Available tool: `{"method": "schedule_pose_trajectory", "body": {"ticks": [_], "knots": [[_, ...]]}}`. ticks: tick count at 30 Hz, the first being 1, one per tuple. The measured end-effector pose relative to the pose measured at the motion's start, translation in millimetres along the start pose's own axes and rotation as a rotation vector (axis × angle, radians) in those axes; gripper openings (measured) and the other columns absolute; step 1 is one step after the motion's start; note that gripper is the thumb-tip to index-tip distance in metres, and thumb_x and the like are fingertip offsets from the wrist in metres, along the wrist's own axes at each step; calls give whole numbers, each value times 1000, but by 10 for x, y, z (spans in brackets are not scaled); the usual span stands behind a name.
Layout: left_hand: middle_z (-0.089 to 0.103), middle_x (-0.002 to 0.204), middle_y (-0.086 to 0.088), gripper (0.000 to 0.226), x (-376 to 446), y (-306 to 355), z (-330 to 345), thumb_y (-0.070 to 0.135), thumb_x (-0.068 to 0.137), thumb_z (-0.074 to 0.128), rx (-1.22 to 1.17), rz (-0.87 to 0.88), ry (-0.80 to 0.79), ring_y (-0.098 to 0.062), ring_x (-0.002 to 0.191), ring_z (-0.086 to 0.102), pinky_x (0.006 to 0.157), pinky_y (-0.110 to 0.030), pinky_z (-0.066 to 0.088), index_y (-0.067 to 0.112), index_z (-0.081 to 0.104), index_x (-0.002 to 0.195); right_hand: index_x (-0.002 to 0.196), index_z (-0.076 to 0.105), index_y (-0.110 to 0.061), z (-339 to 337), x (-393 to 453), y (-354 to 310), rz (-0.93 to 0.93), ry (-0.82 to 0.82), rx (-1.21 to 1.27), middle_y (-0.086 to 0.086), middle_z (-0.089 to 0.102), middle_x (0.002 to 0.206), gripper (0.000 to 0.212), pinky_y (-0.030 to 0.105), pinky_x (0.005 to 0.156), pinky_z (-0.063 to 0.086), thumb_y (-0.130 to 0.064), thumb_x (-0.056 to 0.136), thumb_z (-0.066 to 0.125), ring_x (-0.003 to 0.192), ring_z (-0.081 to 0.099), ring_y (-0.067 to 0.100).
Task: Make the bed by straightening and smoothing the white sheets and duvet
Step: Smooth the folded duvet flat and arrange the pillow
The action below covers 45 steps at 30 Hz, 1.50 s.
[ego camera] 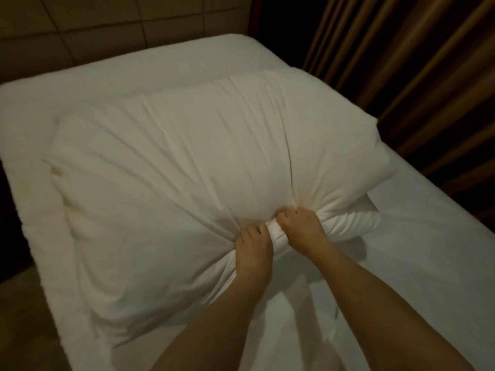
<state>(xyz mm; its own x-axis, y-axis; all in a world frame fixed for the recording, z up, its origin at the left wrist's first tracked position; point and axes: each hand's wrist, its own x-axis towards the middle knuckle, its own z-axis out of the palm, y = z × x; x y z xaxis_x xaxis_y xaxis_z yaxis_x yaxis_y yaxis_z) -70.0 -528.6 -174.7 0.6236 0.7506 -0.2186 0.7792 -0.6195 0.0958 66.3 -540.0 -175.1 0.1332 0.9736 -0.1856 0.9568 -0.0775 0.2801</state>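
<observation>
Head view, duvet: a thick, puffy white fabric duvet [166, 162] fills the middle of the frame, lying bunched on the bed; creases fan out across it from one gathered point at lower centre.
Head view, left hand: the left hand [254, 253] sits just below centre, fingers curled into the gathered white cloth and gripping a fistful of the duvet.
Head view, right hand: the right hand [302, 226] is just beside the left, slightly higher and to its right, also clenched around the same bunch of duvet; a roll of white cloth shows between the two fists.
Head view, arms: both bare forearms run in from the bottom edge of the frame, slanting up toward the centre.
Head view, sheet: a smooth white fitted sheet [417, 263] covers the bed's lower right part, with soft wrinkles near the forearms; the duvet's right edge lies on it.
Head view, mattress: a white padded mattress [32, 210] shows as a thick rounded border along the left side and the top, from upper centre to lower left.
Head view, wall: a beige panelled wall [80, 25] with dark seams stands at upper left, behind the bed's far edge.
Head view, curtain: brown pleated curtains [417, 62] hang at upper right, beside the bed, with deep shadow between the folds.
Head view, floor: a dim brownish floor [24, 325] shows at lower left, next to the mattress edge.
</observation>
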Motion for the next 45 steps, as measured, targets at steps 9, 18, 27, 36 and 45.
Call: {"method": "schedule_pose_trajectory", "body": {"ticks": [9, 18, 27, 36, 45], "knots": [[65, 109, -4, 21, -156, -946, -1313, 17, 87, 55, -66, 101, 12, -22, 100, 63, 81, -29, 46, 15, 58, 108, 112, 53, -13, -1555, 72, -416, 34, -50, 56, 9, 62, 111, 26, 35, 75, 43, -16, 86, 53, 96, 60, 32], [67, 102, -7, 22, -238, -2190, -3372, 20, 79, 59, 181, 153, 207, -25, 95, 65, 73, -30, 47, 13, 66, 99, 107, 54, -17, -3651, 575, -848, 77, 172, -9, 7, 62, 102, 27, 34, 64, 36, -24, 82, 57, 86, 60, 27], [65, 97, -5, 26, -686, -2825, -3834, 28, 70, 63, 167, 179, 236, -23, 81, 59, 65, -28, 39, 16, 63, 94, 97, 60, -24, -4237, 578, -1434, 78, 162, -4, 4, 65, 99, 20, 30, 65, 36, -28, 78, 57, 87, 60, 24], [64, 101, -7, 25, 293, -3653, -3771, 28, 72, 65, 58, 200, 26, -24, 87, 59, 67, -28, 39, 15, 59, 92, 93, 58, -24, -4268, 1726, -1703, 107, -16, 45, 1, 65, 99, 15, 30, 67, 39, -27, 79, 56, 87, 60, 22], [67, 103, -10, 34, 1314, -4158, -5392, 30, 71, 62, 30, 150, 446, -29, 97, 63, 66, -28, 38, 13, 66, 100, 100, 61, -22, -5813, 3023, -1078, 114, 347, -82, 4, 67, 105, 23, 31, 71, 44, -27, 78, 57, 98, 63, 28]]}}
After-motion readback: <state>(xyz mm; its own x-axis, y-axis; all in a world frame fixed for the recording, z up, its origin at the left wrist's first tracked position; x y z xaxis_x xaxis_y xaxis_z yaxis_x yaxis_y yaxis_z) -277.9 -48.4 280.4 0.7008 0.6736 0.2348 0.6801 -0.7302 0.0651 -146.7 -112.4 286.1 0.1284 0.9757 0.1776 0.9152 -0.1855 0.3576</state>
